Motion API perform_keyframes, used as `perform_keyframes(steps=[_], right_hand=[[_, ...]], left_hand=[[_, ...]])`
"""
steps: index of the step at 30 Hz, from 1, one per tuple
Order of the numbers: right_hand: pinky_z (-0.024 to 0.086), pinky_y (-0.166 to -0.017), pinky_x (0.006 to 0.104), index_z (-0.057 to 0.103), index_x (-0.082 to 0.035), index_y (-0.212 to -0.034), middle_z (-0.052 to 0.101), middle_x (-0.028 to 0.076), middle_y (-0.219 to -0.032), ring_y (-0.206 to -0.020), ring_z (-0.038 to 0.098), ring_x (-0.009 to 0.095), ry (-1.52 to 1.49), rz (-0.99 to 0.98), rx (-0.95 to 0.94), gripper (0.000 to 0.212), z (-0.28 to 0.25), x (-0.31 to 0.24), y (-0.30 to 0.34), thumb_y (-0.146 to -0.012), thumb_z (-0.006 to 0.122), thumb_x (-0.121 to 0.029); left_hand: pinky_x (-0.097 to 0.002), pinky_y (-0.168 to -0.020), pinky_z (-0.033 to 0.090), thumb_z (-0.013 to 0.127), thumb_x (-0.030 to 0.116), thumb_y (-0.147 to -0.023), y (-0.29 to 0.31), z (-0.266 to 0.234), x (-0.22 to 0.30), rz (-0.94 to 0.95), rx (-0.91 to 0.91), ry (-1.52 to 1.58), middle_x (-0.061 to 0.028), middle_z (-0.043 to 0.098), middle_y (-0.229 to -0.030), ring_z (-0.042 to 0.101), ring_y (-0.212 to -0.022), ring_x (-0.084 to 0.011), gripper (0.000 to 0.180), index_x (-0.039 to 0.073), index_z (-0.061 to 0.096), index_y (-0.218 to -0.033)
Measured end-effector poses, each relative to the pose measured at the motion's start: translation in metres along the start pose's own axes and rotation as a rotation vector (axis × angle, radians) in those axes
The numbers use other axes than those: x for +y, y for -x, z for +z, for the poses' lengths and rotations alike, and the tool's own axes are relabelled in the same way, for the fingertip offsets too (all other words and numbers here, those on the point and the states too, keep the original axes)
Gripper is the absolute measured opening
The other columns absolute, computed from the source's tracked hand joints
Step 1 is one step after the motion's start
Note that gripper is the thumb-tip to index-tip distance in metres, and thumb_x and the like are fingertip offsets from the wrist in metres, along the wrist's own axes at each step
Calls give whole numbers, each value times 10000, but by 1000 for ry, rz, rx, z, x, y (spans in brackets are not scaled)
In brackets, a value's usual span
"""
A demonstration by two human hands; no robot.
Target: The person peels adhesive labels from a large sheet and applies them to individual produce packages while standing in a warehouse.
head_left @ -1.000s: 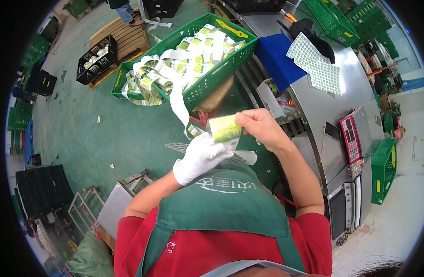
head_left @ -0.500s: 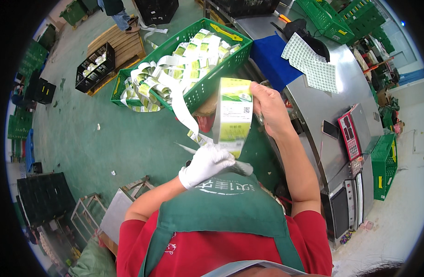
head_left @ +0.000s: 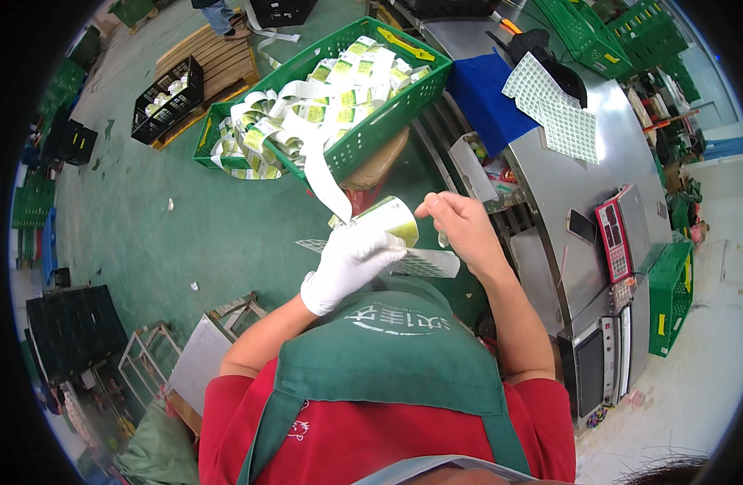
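Observation:
My gloved left hand is closed around a green-and-white label strip, whose free end curls up towards my right. From this hand the white backing runs up to a green crate heaped with more label strips. A pale sheet with a grid pattern lies under the left hand, above my green apron; whether the hand grips it too is hidden. My bare right hand is just right of the strip's curled end, fingers bent together. A small pale thing shows beneath them, too small to name.
A steel table at my right bears grid-patterned sheets, a blue cloth, a phone and a red scale. A black crate rests on a wooden pallet at the far left. Metal frames stand at left.
My right hand has let go of the label strip and moved slightly down and right. The strip's raised end has dropped and curled over. More of the grid-patterned sheet shows under my left hand.

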State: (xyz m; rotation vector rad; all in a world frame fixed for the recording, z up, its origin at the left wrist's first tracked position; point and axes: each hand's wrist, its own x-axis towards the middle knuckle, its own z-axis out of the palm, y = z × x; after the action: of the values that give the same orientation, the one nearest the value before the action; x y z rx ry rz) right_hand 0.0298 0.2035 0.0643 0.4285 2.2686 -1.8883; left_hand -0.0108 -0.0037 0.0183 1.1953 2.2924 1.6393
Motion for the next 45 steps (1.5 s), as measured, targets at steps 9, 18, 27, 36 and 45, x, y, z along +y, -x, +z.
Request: perform_keyframes(steps=[9,18,27,36,45], right_hand=[[311,-580,196,643,-58,-930,583,-76,-781,-619,394,-3,-494,-66,-201,194,4,-11,-20,-971,620,-246],[387,-647,167,608,10,-1223,541,-75,-806,-701,459,-11,-182,-130,141,308,5,-21,-14,-988,569,-186],[417,-578,257,649,-65,-1126,618,20,-864,-619,533,98,358,-451,232,273,39,-2,2,-857,687,-84],[468,-761,311,646,49,-894,616,105,-884,-832,595,164,158,-196,5,291,14,19,-10,-930,642,-239],[466,-734,236,642,-1,-969,640,2,-915,-819,568,57,-409,-195,42,142,8,-43,-33,-951,579,-127]], left_hand=[[-376,-780,506,750,224,-800,16,17,-7,-36,-291,50,-50,705,-899,661,-876,-259,128,129,729,-883],[-365,-766,506,757,156,-790,13,11,-3,-153,-40,6,-88,714,-892,663,-848,-267,128,82,732,-892],[-394,-742,489,766,179,-772,6,6,4,-45,80,-163,-73,693,-863,642,-822,-277,133,113,722,-879],[-411,-719,512,753,262,-775,7,-9,9,43,10,-408,-68,677,-856,646,-832,-313,125,180,711,-861],[-395,-747,504,728,214,-816,10,12,7,102,-162,87,-72,689,-818,653,-808,-270,97,119,727,-838]])
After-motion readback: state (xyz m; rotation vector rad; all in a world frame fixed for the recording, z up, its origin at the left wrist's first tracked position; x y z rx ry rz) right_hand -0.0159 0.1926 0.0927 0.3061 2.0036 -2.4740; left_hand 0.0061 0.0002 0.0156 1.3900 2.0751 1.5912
